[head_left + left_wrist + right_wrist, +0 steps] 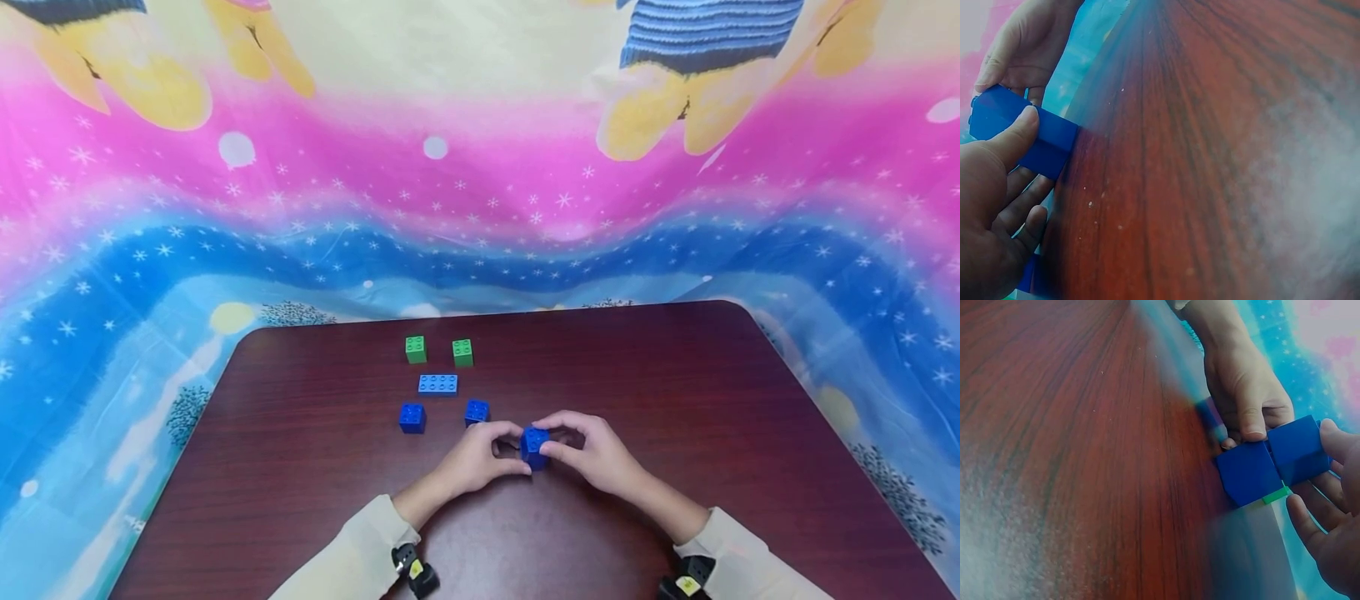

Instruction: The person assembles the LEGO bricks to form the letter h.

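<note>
Two dark blue toy building bricks meet between my hands, one on top of the other, low over the front middle of the table. My left hand (472, 458) grips the lower brick (1249, 476), thumb on its near side. With thumb and fingers, my right hand (600, 457) holds the upper brick (1300, 450). From the right wrist, the two bricks look slightly out of line, with a thin seam between them; whether they are fully pressed together I cannot tell. Just behind my left fingers stands another dark blue brick (477, 412), partly covered by that hand.
Further left on the dark brown table (300, 467) is one more dark blue brick (412, 418). A longer light blue brick (438, 385) lies behind it. Toward the back edge stand two green bricks, a left one (416, 349) and a right one (462, 352). A printed cloth (480, 192) hangs around the table.
</note>
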Available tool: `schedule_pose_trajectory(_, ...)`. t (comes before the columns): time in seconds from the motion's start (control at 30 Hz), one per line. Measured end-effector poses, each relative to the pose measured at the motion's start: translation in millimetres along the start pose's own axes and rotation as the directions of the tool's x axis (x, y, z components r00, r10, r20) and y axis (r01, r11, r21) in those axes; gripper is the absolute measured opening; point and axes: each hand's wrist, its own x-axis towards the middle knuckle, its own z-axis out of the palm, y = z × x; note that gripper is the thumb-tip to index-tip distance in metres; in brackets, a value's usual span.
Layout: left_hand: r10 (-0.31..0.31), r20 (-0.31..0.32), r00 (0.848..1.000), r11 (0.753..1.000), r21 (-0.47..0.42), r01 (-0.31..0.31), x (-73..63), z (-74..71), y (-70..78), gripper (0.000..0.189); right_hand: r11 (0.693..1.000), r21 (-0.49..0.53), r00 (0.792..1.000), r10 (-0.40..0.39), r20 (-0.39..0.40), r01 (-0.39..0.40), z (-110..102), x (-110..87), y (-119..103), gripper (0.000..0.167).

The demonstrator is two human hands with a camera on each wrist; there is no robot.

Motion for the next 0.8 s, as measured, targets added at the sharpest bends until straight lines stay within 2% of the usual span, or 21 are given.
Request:
schedule_pose_trajectory(0.57,0.0,0.005,1.0,0.999,0.039,-0.001,0.8,-1.2,3.4,0.034,1.0,-0.015,1.0,-0.022,0.005,0.022,2.1,1.1,-3.5,0.024)
schedule_pose_trajectory(0.8,0.009,0.016,1.0,0.999,0.054,-0.009,1.6,-2.1,3.5,0.034,0.998,0.059,1.0,-0.023,0.003,0.023,4.4,0.7,-0.8,0.024)
